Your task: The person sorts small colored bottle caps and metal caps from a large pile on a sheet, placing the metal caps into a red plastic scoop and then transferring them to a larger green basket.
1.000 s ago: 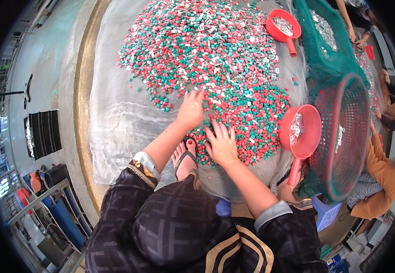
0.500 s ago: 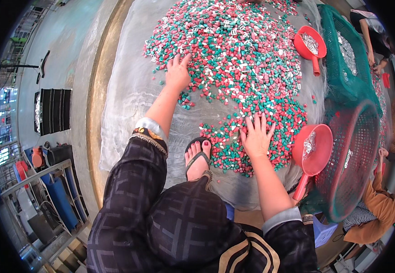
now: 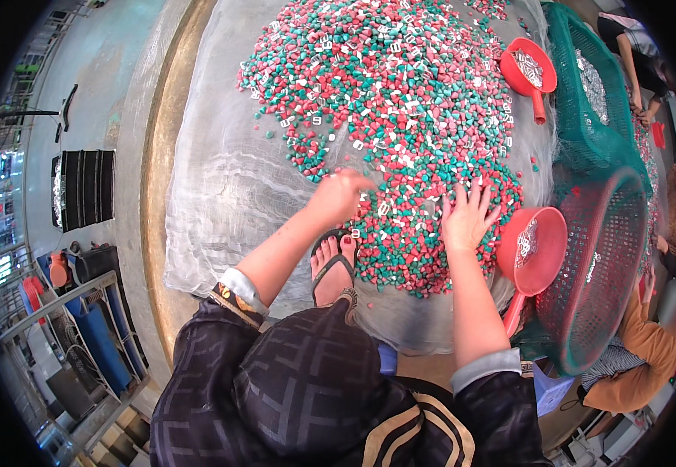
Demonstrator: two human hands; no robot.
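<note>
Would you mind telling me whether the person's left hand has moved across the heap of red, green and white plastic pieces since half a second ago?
Yes. The left hand has drawn back from deep in the heap to its near edge, close to the sandalled foot.

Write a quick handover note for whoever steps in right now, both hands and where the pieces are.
Left hand: fingers curled, blurred, at the near edge of the pile of red, green and white pieces; grip unclear.
Right hand: open, fingers spread flat on the pile.
Red scoop beside the right hand holds some pale pieces; red basket just past it.
Most of the pile is unsorted on the mesh sheet.
</note>
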